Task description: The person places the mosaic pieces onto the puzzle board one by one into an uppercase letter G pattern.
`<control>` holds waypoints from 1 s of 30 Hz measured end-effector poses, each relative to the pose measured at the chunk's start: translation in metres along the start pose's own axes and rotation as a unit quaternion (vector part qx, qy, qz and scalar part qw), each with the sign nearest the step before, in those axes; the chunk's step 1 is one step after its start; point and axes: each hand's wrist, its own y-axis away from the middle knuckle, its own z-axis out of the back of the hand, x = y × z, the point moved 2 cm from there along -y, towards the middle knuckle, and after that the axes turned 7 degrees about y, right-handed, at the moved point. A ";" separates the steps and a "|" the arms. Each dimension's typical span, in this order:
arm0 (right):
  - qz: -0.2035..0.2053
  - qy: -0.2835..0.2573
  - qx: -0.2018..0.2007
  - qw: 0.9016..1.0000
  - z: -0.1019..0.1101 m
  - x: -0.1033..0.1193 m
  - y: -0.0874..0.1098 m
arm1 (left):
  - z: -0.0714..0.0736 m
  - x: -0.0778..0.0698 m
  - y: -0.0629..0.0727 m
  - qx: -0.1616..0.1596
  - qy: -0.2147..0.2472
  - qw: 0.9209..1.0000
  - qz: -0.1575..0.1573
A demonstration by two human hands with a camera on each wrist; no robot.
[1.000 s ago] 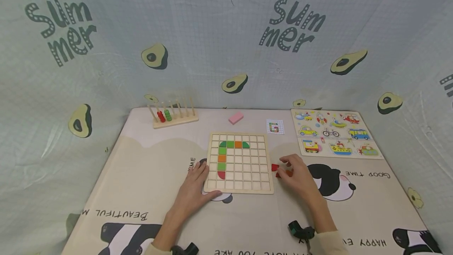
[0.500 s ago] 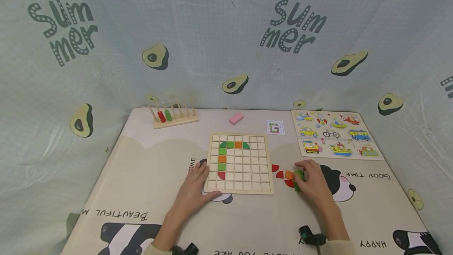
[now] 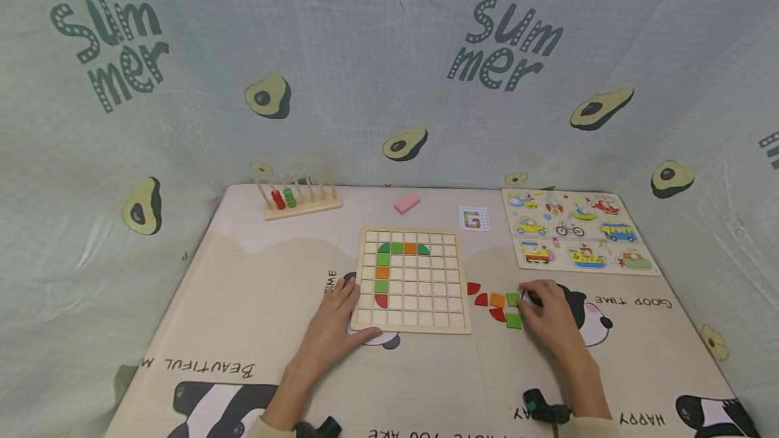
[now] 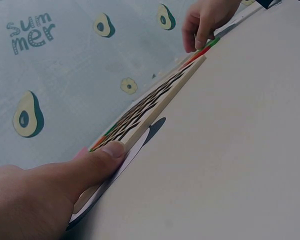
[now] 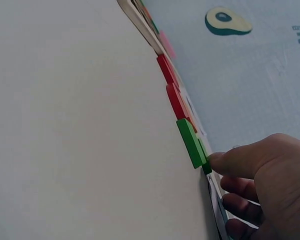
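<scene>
In the head view my left hand rests at the lower left corner of a wooden grid board. Its fingers lie straight along the left side, and the thumb presses on the front edge. Green, orange and red tiles sit in the board's upper and left cells. My right hand is to the right, its thumb and forefinger apart at the edge of a green square tile. Another green square tile lies just below. An orange square tile and red quarter-round tiles lie between that hand and the board.
Behind the board are a pink block and a small pattern card. A peg stand with red and green beads stands back left. A vehicle puzzle board lies back right, near the printed curtain.
My right hand has moved right, away from the board. The tiles that were gathered under it now lie spread out, with the green squares uncovered. My left hand stays put.
</scene>
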 end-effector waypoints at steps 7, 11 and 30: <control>-0.014 0.002 0.013 1.000 -0.001 -0.005 0.001 | -0.001 0.000 0.000 0.000 -0.006 1.000 -0.003; -0.019 0.004 0.017 1.000 -0.002 -0.007 0.002 | -0.002 0.000 0.000 -0.001 -0.008 1.000 -0.003; 0.017 0.017 0.034 0.999 -0.003 -0.009 0.001 | -0.002 0.000 0.000 -0.007 0.000 1.000 -0.003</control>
